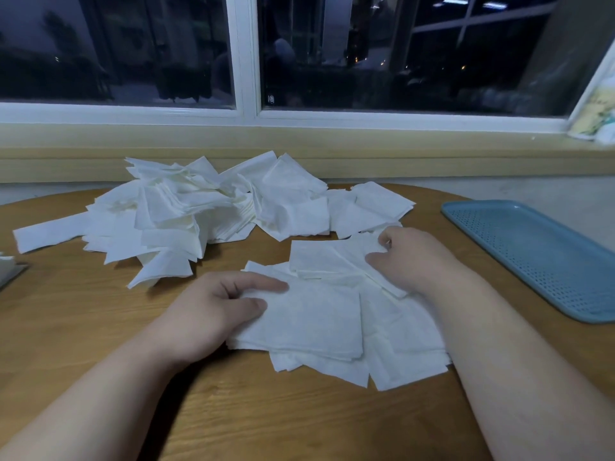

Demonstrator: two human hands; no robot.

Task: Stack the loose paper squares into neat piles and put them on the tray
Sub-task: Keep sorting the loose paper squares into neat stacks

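White paper squares point(316, 317) are lying fanned: left hand point(213, 307) is pinching their edge, right hand point(409, 257) fingers are clamping the upper sheets. Tapping edges flush first seems wise; blue tray point(532, 254) is waiting right of the fingers.

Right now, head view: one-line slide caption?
Left hand and right hand hold paper squares; loose heap behind, blue tray beside.
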